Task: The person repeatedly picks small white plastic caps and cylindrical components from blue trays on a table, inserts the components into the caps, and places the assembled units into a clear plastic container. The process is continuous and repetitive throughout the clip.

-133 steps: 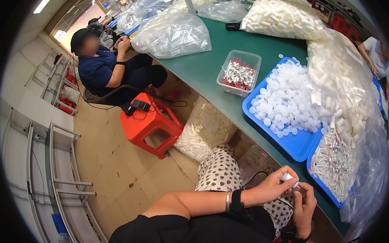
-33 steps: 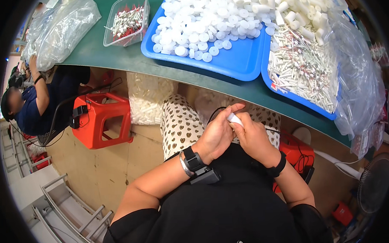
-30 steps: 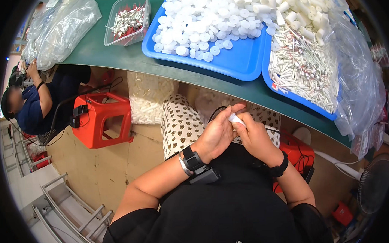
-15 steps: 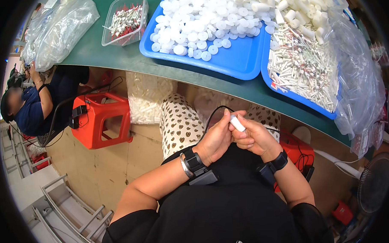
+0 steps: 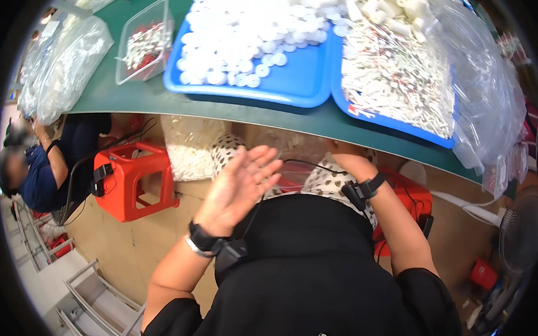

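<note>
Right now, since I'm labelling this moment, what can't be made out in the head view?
Head view:
- Bare right hand: its fingertips and anything in its grip, hidden by the hand itself and perhaps the green tabletop.
- Wide blue plastic tray: far side, covered by discs or cut off by the top edge.
- Round white plastic discs: many outlines, washed out by glare.

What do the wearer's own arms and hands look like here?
Both the left hand and right hand are gloveless, with forearms bare below short black sleeves. Each wrist wears a black strap with a dark box; the left adds a silvery band.
</note>
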A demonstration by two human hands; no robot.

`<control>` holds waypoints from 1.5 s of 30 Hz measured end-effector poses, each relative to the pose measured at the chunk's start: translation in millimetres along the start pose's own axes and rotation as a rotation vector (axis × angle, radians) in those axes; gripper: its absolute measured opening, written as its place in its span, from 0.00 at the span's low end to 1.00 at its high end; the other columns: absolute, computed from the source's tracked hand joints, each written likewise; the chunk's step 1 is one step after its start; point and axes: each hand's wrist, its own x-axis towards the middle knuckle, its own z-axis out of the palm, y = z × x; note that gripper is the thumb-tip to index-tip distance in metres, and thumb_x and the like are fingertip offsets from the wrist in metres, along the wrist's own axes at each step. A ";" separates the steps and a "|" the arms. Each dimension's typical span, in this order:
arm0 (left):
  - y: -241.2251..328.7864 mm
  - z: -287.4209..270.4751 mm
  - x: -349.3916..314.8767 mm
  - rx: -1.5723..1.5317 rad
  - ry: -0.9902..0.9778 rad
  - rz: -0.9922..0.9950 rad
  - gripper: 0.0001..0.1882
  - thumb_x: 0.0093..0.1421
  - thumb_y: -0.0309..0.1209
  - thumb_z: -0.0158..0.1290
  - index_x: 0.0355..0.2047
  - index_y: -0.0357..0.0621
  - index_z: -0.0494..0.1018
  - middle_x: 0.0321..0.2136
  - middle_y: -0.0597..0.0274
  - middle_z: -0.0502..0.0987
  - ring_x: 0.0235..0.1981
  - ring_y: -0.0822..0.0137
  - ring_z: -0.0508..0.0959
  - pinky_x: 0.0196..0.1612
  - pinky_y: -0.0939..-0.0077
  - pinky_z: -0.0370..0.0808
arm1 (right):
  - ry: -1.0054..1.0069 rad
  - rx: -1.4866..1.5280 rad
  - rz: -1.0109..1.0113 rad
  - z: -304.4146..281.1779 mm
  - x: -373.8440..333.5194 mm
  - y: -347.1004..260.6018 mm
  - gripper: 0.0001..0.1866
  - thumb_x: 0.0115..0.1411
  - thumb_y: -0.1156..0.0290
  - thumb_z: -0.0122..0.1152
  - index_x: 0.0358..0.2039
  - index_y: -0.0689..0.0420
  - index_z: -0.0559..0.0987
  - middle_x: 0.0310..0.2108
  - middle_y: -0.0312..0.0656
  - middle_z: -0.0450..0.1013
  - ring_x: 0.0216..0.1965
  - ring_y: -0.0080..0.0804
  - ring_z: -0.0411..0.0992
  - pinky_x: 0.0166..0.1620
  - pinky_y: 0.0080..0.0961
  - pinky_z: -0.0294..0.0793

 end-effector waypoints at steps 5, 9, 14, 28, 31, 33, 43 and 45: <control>25.4 -26.1 -11.7 -0.115 -0.003 0.068 0.18 0.71 0.37 0.44 0.54 0.39 0.70 0.54 0.57 0.75 0.53 0.59 0.75 0.56 0.62 0.73 | -0.061 0.056 0.029 -54.9 -56.4 -7.0 0.14 0.64 0.61 0.55 0.43 0.58 0.77 0.36 0.53 0.77 0.40 0.55 0.75 0.43 0.45 0.73; 22.2 -47.1 -5.5 -0.214 0.063 0.032 0.15 0.71 0.35 0.44 0.49 0.39 0.72 0.50 0.57 0.77 0.48 0.62 0.78 0.53 0.65 0.75 | -0.066 -0.081 0.058 -108.9 -126.5 49.7 0.11 0.63 0.62 0.57 0.32 0.57 0.79 0.28 0.52 0.76 0.31 0.56 0.74 0.36 0.46 0.73; 9.6 -37.3 11.2 -0.192 0.104 -0.049 0.13 0.71 0.33 0.44 0.46 0.39 0.74 0.44 0.58 0.79 0.44 0.64 0.78 0.48 0.67 0.76 | -0.370 -0.430 0.535 -177.4 -197.1 112.4 0.19 0.62 0.55 0.57 0.35 0.60 0.80 0.29 0.55 0.77 0.35 0.56 0.76 0.39 0.47 0.74; 12.4 -30.0 20.7 -0.175 0.079 -0.063 0.12 0.71 0.32 0.43 0.45 0.40 0.74 0.43 0.57 0.80 0.44 0.63 0.78 0.48 0.68 0.76 | -0.267 -0.258 1.030 -42.3 -285.4 172.6 0.52 0.51 0.46 0.69 0.62 0.72 0.55 0.50 0.73 0.67 0.50 0.64 0.71 0.52 0.42 0.73; 11.7 -31.8 25.5 -0.182 0.066 -0.081 0.12 0.71 0.32 0.43 0.45 0.40 0.74 0.43 0.57 0.80 0.44 0.63 0.78 0.48 0.67 0.76 | -0.296 -0.258 0.950 -56.8 -282.2 168.0 0.51 0.49 0.53 0.72 0.64 0.67 0.55 0.53 0.72 0.65 0.49 0.64 0.72 0.53 0.43 0.73; 10.7 -32.1 28.9 -0.183 0.058 -0.092 0.12 0.71 0.32 0.43 0.45 0.39 0.74 0.43 0.56 0.80 0.44 0.63 0.78 0.48 0.67 0.76 | -0.313 -0.276 0.892 -63.7 -279.5 168.6 0.51 0.48 0.56 0.73 0.64 0.65 0.55 0.53 0.71 0.64 0.48 0.64 0.72 0.52 0.43 0.74; 9.6 -33.2 24.7 -0.191 0.037 -0.109 0.13 0.71 0.32 0.43 0.45 0.38 0.73 0.43 0.57 0.79 0.43 0.63 0.77 0.48 0.66 0.75 | -0.410 -0.455 0.629 -78.2 -284.1 175.1 0.49 0.47 0.60 0.74 0.64 0.62 0.57 0.49 0.65 0.66 0.49 0.59 0.72 0.51 0.42 0.75; 9.0 -32.8 24.5 -0.191 0.031 -0.114 0.13 0.71 0.32 0.42 0.45 0.38 0.73 0.43 0.57 0.79 0.43 0.63 0.77 0.48 0.66 0.75 | -0.414 -0.485 0.579 -81.6 -289.5 179.6 0.49 0.47 0.61 0.75 0.64 0.61 0.57 0.49 0.64 0.66 0.49 0.59 0.72 0.51 0.41 0.75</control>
